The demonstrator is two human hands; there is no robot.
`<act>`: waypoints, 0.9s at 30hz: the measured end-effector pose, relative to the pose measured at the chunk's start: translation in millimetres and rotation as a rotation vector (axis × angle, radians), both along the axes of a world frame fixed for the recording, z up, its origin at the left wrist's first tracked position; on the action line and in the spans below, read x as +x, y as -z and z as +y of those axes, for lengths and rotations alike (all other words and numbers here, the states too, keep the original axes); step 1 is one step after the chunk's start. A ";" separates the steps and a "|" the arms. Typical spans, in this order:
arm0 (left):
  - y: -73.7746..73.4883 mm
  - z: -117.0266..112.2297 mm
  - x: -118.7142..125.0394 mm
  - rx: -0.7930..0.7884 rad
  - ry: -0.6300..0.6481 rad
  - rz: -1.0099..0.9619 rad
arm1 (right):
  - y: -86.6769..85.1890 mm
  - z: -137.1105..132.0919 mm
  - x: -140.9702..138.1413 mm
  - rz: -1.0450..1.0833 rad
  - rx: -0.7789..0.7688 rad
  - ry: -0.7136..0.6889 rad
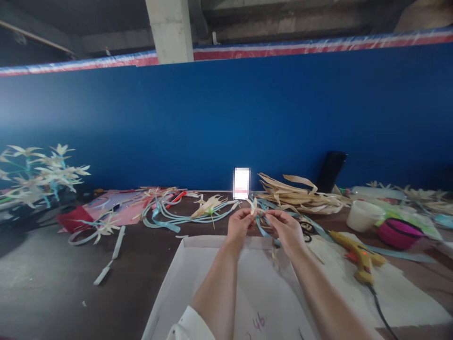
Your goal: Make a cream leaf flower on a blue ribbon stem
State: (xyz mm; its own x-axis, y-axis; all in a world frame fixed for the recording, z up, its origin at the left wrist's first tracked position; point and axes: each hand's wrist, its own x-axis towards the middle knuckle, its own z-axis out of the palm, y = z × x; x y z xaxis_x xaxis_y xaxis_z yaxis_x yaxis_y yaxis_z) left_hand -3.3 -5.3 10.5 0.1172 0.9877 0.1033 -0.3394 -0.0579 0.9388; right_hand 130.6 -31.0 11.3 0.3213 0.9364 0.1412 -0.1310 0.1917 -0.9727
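My left hand (239, 225) is closed in a pinch on a small cream petal-like strip (254, 206), which sticks up between its fingertips. Close beside it, my right hand (286, 228) also pinches, with thumb and forefinger pressed together. What those fingertips hold is too small to make out. Light blue ribbon (262, 227) hangs or lies just behind and between the two hands; I cannot tell whether it is touched. Both forearms reach over a shallow white tray (212, 264) with purple handwriting on its bottom.
To the right, a yellow glue gun (357, 252) lies on white paper (399, 293), its cable trailing forward. Behind are dried corn husks (300, 196), a white cup (363, 216) and a magenta bowl (399, 233). Pale blue wrapped stems (191, 219) and husk flowers (46, 174) stand leftward.
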 end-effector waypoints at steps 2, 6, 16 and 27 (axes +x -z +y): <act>1.4 0.8 0.1 0.009 0.002 -0.005 | -0.8 -1.7 -0.5 -0.056 0.014 -0.014; 2.3 0.4 0.2 0.016 -0.004 0.022 | -0.4 -3.4 -0.4 -0.139 0.016 -0.068; 0.6 -3.5 3.0 0.034 0.007 0.081 | 6.0 -0.8 2.4 -0.333 -0.009 -0.103; 6.7 0.3 8.0 0.048 -0.024 0.039 | -6.9 -10.3 -3.3 -0.248 -0.031 0.036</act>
State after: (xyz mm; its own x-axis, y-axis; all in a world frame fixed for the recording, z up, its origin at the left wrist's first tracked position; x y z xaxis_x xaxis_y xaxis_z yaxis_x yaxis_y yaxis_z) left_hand 4.7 -4.9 3.8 0.0979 0.9843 0.1468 -0.3003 -0.1114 0.9473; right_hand 127.3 -41.2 18.1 0.3133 0.9303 0.1909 0.1182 0.1612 -0.9798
